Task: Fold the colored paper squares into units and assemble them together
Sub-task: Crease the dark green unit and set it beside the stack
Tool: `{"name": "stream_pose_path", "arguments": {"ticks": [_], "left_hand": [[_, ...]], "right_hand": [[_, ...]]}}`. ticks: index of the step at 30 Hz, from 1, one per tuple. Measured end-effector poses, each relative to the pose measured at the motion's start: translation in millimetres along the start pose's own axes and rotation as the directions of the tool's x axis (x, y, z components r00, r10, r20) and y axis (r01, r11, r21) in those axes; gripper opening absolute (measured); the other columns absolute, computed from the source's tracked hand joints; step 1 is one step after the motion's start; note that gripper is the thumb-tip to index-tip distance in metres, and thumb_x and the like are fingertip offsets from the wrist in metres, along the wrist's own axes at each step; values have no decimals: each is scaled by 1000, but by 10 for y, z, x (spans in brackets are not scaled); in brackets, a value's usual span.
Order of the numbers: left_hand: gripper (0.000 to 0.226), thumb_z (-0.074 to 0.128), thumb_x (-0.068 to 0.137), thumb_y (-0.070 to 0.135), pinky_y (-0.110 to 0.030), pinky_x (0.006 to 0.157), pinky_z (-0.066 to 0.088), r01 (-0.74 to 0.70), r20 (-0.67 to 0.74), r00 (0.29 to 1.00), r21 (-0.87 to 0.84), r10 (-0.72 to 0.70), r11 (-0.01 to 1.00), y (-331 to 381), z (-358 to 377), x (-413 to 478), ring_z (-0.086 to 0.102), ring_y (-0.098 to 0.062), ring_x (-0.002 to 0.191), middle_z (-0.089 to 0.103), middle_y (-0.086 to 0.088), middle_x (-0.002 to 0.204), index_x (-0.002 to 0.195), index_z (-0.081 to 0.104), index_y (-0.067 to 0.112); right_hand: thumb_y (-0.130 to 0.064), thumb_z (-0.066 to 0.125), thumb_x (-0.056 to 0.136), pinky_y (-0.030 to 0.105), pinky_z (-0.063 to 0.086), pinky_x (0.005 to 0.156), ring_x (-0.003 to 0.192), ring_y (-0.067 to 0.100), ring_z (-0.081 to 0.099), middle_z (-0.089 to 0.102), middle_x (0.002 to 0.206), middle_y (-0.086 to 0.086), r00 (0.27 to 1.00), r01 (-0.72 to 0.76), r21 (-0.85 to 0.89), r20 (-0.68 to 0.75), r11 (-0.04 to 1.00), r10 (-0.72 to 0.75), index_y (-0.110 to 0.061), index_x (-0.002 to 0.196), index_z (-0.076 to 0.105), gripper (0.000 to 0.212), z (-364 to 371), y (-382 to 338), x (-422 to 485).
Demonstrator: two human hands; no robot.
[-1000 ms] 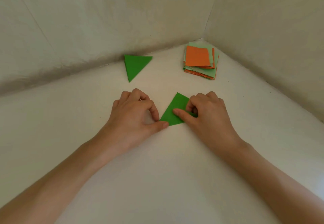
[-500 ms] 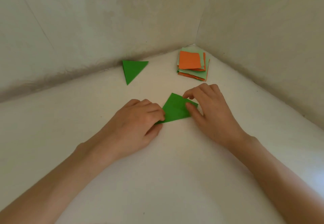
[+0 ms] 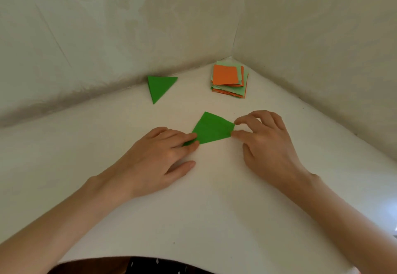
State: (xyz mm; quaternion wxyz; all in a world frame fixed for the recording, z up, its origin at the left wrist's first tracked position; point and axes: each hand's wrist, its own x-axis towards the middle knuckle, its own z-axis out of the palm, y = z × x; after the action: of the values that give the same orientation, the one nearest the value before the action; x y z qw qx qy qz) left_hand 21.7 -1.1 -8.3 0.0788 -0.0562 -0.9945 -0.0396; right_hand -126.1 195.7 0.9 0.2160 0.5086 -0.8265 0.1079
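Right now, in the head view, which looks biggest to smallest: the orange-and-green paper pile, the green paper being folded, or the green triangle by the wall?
1. Stack of orange and pale green paper squares, though it sits farther away.
2. Green paper being folded, partly covered, nearly a tie.
3. Green folded paper triangle by the wall.

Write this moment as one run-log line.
green paper: mid-fold | left hand: presses left corner | right hand: pinches right edge | green triangle: aside | stack: untouched
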Motion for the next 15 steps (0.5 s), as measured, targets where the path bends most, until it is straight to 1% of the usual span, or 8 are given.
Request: {"name": "stream_pose_path", "arguments": {"ticks": [1, 3, 6, 9, 11, 12, 13, 15], "left_hand": [[49, 33, 95, 44, -31, 98, 32, 6, 10, 1000, 1, -6, 1000, 2, 6, -14, 54, -16, 114, 57, 1, 131, 124, 61, 16], [49, 32, 95, 44, -31, 97, 31, 14, -1, 1000, -5, -14, 1000, 11, 9, -23, 52, -16, 115, 56, 2, 132, 126, 60, 17], [48, 32, 95, 44, -31, 97, 31, 6, -65, 998, 23, -5, 1000, 1, 1, -46, 51, -17, 111, 61, 2, 125, 121, 63, 18], [43, 34, 96, 37, -34, 98, 31, 1, -197, 980, 66, 12, 998, -67, -44, -131, 50, -16, 106, 67, 2, 114, 105, 72, 18], [38, 41, 95, 30, -34, 97, 33, 13, -290, 957, 78, 10, 997, -106, -84, -164, 54, -15, 101, 70, 2, 107, 87, 76, 15], [37, 43, 94, 27, -33, 95, 35, 23, -323, 947, 73, 2, 997, -104, -103, -152, 56, -16, 98, 70, 1, 104, 81, 75, 14], [35, 44, 93, 26, -31, 93, 36, 28, -339, 941, 58, -7, 998, -85, -118, -121, 58, -16, 96, 70, 0, 103, 83, 74, 12], [34, 44, 92, 28, -30, 89, 38, 23, -321, 947, 26, -13, 999, -5, -114, -7, 57, -17, 96, 69, -2, 104, 97, 72, 10]], "right_hand": [[-10, 32, 72, 36, 31, 89, 98, 32, 52, 66, 104, 10, 1000, 0, 16, -10, 1000, 0, -10, 100, 73, 50, 0, -46, 17], [-10, 32, 72, 38, 34, 91, 101, 33, 52, 65, 108, 11, 998, 59, 52, 18, 997, -60, -13, 110, 69, 53, 38, -137, 44], [-11, 32, 74, 44, 39, 98, 102, 26, 47, 65, 105, 8, 987, 118, 81, 101, 990, -126, -19, 113, 69, 54, 128, -165, 32], [-12, 30, 73, 47, 36, 100, 100, 24, 47, 65, 103, 6, 989, 69, 93, 126, 993, -80, -22, 113, 69, 56, 136, -162, 17], [-11, 30, 74, 39, 36, 100, 90, 28, 54, 63, 95, 8, 992, 38, 120, 119, 992, -52, -19, 111, 70, 55, 114, -208, 18], [-11, 31, 75, 36, 35, 96, 82, 29, 54, 61, 90, 8, 992, 27, 132, 120, 991, -43, -17, 111, 70, 53, 104, -233, 28], [-12, 32, 76, 33, 32, 91, 77, 30, 52, 57, 85, 8, 991, 16, 139, 128, 990, -34, -15, 111, 70, 51, 93, -261, 39], [-16, 34, 78, 32, 30, 84, 73, 28, 46, 50, 79, 8, 990, -8, 141, 140, 990, -12, -10, 111, 69, 48, 93, -340, 41]]}}
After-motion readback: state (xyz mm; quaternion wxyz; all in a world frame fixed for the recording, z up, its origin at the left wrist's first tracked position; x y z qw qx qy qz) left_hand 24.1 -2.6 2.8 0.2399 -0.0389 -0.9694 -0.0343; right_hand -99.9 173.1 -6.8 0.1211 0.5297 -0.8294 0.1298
